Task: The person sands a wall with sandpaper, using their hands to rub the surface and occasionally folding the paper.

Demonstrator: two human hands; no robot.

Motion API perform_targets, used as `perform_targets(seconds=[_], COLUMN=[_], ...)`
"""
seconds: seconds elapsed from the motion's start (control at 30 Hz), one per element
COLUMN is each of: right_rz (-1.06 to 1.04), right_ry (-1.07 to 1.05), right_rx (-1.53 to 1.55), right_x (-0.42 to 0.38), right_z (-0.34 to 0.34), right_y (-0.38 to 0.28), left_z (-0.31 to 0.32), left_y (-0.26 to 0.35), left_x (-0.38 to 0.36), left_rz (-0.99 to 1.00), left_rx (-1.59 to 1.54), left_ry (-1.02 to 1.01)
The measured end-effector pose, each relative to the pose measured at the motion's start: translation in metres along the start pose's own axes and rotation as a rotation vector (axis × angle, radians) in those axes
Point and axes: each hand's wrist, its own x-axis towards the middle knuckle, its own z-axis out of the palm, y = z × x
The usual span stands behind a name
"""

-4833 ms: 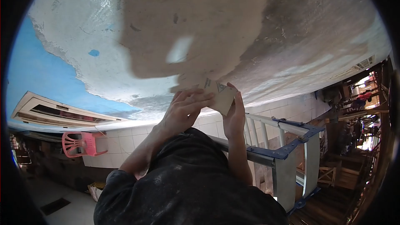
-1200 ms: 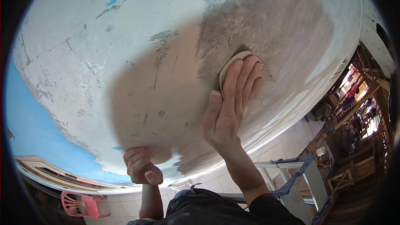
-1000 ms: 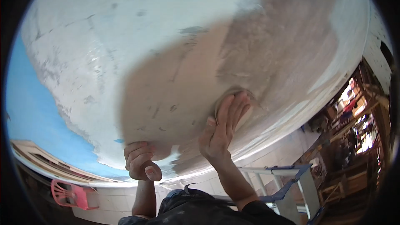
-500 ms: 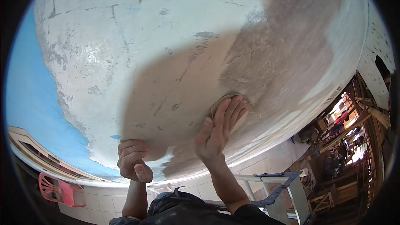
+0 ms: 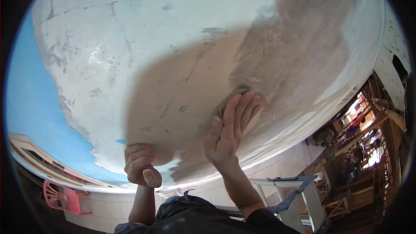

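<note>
Nearest is the person's black, dust-specked shirt (image 5: 195, 223), with both forearms reaching out from its sides to a broad, pale, curved-looking wall (image 5: 173, 13).

The left hand (image 5: 142, 164) is curled into a loose fist, its fingers bent in close by the wall and its thumb standing a little apart; its palm is hidden, so I cannot tell whether anything is inside. The right hand (image 5: 233, 125) is opened nearly flat, 4 fingers extended side by side and the thumb set off to the left. It presses a thin, beige, paper-like sheet (image 5: 224, 107) against the wall; the sheet lies under those 4 fingers, with its curved edge showing around them.

The wall carries grey scuffs, a brownish rough patch (image 5: 277, 56) above and to the right of the sheet, and bright blue paint (image 5: 30, 99) along its left side.

Beyond the wall's lower edge, at right, stands a pale ladder (image 5: 310, 201) with blue fittings. At lower left are a long cream frame (image 5: 39, 156) around a dark opening and a pink plastic chair (image 5: 65, 197) on the light tiled floor (image 5: 106, 206). Farthest, at right, are brown wooden beams (image 5: 392, 115) against bright gaps.
</note>
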Motion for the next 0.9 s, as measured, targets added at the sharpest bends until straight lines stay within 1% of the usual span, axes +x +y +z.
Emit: perform_targets(seconds=[0.07, 0.17, 0.27, 0.37, 0.47, 0.57, 0.73, 0.77, 0.83, 0.9], right_rz=[-0.013, -0.030, 0.014, 0.002, -0.056, -0.052, -0.054, -0.050, -0.086, -0.099], right_ry=[0.014, 0.084, 0.018, -0.022, -0.015, 0.007, 0.030, 0.024, 0.029, 0.034], right_rx=[-0.048, -0.050, -0.005, 0.011, -0.058, -0.035, -0.001, 0.006, -0.012, -0.047], right_x=[0.033, 0.046, 0.004, -0.016, 0.018, 0.048, -0.006, -0.011, 0.011, 0.048], right_z=[-0.006, -0.003, 0.004, 0.005, -0.002, -0.008, 0.006, 0.008, 0.004, -0.005], right_y=[0.004, 0.007, 0.002, 0.003, 0.003, 0.003, 0.004, 0.003, 0.002, 0.001], left_z=[0.006, 0.006, 0.004, 0.003, 0.009, 0.008, 0.004, 0.005, 0.007, 0.009], left_y=[-0.001, -0.002, -0.001, -0.001, -0.002, 0.000, 0.000, 0.001, 0.001, 0.002], left_x=[-0.001, 0.000, -0.001, 0.000, 0.004, 0.003, 0.003, 0.003, 0.005, 0.007], left_rz=[0.001, 0.011, 0.010, 0.018, 0.043, 0.028, 0.005, 0.003, -0.002, -0.016], left_rx=[-0.008, -0.001, -0.001, 0.007, 0.002, -0.006, -0.016, -0.016, -0.033, -0.041], left_ry=[-0.003, -0.013, -0.029, -0.015, 0.023, 0.016, -0.025, 0.005, 0.029, 0.052])
